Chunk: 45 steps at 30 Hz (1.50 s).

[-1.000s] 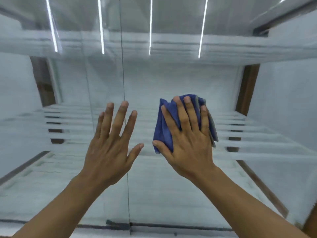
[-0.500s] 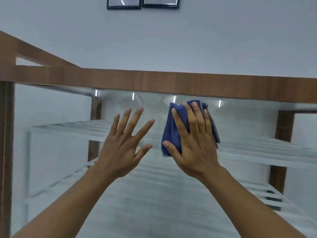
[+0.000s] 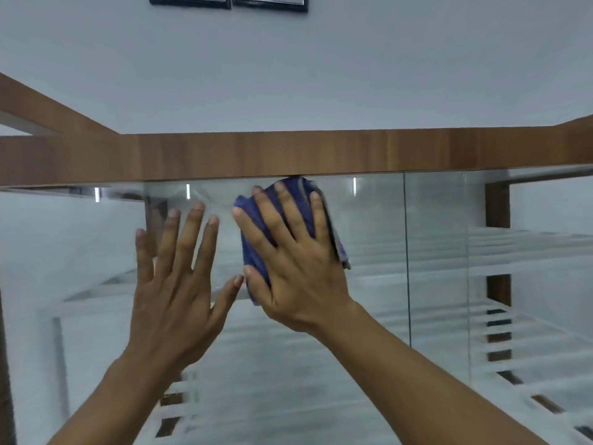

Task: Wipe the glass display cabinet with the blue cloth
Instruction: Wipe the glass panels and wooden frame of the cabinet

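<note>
The glass display cabinet (image 3: 378, 239) fills the lower view, with a brown wooden top rail (image 3: 288, 154) and white slatted shelves behind the glass. My right hand (image 3: 295, 261) presses a bunched blue cloth (image 3: 253, 245) flat against the front pane, fingers straight and spread; the cloth's top edge touches the underside of the rail. My left hand (image 3: 175, 284) lies flat on the glass just left of the cloth, fingers spread, thumb almost touching my right thumb. Most of the cloth is hidden under my right hand.
A vertical seam between glass panes (image 3: 407, 252) runs right of my hands. Brown wooden posts (image 3: 497, 239) stand at the right and far left. A grey wall rises above the cabinet, with two dark-framed pictures (image 3: 229, 1) at the top edge.
The view tilted up from the shelves to the cabinet's top rail. Both hands rose along the glass; the cloth now reaches the rail and my left hand sits closer to my right.
</note>
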Available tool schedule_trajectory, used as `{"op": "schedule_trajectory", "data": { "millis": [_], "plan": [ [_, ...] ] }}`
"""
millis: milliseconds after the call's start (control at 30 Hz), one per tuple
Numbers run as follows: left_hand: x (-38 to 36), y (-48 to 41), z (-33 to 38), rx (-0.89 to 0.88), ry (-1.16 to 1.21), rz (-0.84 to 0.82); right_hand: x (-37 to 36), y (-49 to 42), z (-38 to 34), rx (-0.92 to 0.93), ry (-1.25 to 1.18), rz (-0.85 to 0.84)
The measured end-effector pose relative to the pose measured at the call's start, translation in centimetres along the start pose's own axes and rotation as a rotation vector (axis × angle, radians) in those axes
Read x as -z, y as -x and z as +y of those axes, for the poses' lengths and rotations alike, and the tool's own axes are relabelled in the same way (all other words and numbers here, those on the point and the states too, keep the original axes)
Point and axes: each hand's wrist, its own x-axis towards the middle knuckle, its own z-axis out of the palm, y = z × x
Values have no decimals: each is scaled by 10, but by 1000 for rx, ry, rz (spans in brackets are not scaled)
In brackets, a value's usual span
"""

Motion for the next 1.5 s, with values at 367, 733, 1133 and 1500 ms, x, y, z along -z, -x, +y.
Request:
{"op": "schedule_trajectory", "data": {
  "millis": [367,733,1133,1500],
  "plan": [
    [-6,1,-2,2,9,13,14,34,58,-685,162,44],
    [-7,2,-4,2,23,13,14,51,89,-280,132,24],
    [-6,16,3,-57,57,23,10,36,21,-41,87,-49],
    [-14,80,29,43,116,-55,-6,61,-41,-58,44,-127]
  ]
}}
